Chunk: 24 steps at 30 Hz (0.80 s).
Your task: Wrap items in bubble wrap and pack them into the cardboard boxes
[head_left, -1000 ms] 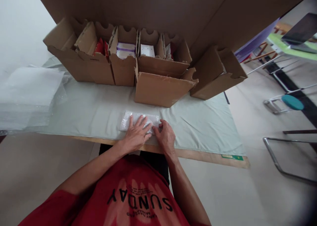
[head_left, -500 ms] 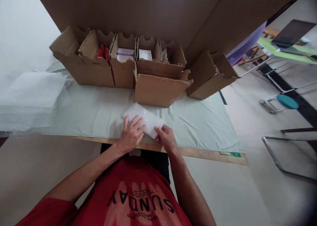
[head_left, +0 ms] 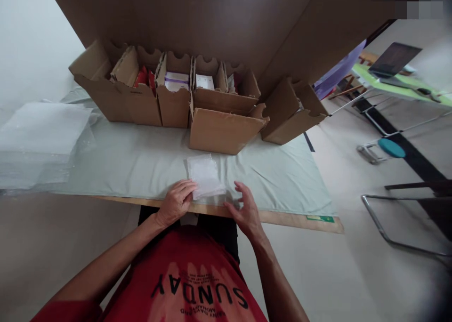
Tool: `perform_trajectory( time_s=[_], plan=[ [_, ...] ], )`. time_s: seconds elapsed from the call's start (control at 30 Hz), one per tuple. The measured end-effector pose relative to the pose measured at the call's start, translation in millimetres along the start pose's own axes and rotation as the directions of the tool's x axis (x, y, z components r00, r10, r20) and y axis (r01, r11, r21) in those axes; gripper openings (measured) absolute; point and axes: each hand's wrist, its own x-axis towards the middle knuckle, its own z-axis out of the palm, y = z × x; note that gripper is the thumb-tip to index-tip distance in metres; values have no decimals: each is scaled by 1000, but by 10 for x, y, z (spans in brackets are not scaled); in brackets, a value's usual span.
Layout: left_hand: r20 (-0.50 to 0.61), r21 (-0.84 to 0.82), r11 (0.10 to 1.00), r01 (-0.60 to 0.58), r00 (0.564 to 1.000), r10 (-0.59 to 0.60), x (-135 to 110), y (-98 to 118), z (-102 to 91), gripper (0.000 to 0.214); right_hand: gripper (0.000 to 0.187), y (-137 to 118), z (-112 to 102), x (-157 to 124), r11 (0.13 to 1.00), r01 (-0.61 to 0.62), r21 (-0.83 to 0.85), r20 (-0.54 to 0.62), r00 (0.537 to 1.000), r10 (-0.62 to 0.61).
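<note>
A small, roughly square piece of bubble wrap (head_left: 205,173), whitish and translucent, lies on the pale green cloth (head_left: 134,157) near the table's front edge. My left hand (head_left: 176,200) grips its lower left edge, fingers pressed together on top and the thumb mostly hidden. Just right of the wrap is my right hand (head_left: 246,213), fingers and thumb apart, holding nothing. A thin clear edge of the wrap reaches toward the right thumb, and I cannot tell if they touch.
A tall stack of bubble wrap sheets (head_left: 38,129) stands at the left. Behind my hands is a row of cardboard bins (head_left: 176,108) with red and white packets, a front bin (head_left: 226,131) and a separate bin (head_left: 291,115). A teal stool (head_left: 391,148) stands right.
The bubble wrap has turned and now looks smaller and squarer. My right hand has let go of it and opened to the right. My left hand has shifted down to its left edge.
</note>
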Motion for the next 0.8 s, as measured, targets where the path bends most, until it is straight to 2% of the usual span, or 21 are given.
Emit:
perform_trajectory(
  time_s=[0.07, 0.13, 0.27, 0.33, 0.4, 0.47, 0.57, 0.67, 0.8],
  plan=[
    [-7, -40, 999, 27, 1000, -27, -3, -7, -24, 27, 71, 66, 47, 122, 992, 122, -17, 50, 991, -121],
    [15, -57, 997, 50, 999, -50, 1, -10, -46, 23, 75, 72, 136, 268, 981, 191, 25, 131, 973, -192],
    [87, -87, 990, 113, 991, -106, 23, -10, -90, 24, 64, -70, 287, 488, 963, 241, 125, 220, 939, -263],
    [104, -94, 984, 154, 984, -144, 33, 8, -112, 26, 45, -160, 315, 526, 971, 206, 123, 260, 938, -231],
    [105, -82, 979, 185, 979, -176, 42, 46, -128, 27, 24, -222, 320, 529, 989, 127, 78, 295, 945, -145],
    [100, -59, 979, 193, 977, -187, 49, 96, -132, 32, 16, -251, 313, 517, 998, 50, 43, 321, 945, -61],
    [75, -41, 978, 207, 976, -203, 58, 151, -101, 27, 17, -259, 291, 498, 998, 9, 58, 352, 935, -29],
    [48, -19, 953, 301, 953, -300, 76, 135, -30, 20, 25, -257, 273, 489, 996, 30, 83, 355, 933, -58],
    [78, 64, 896, 439, 893, -443, 139, 66, 64, 24, 37, -215, 316, 512, 993, 64, 98, 245, 966, -86]
  ],
)
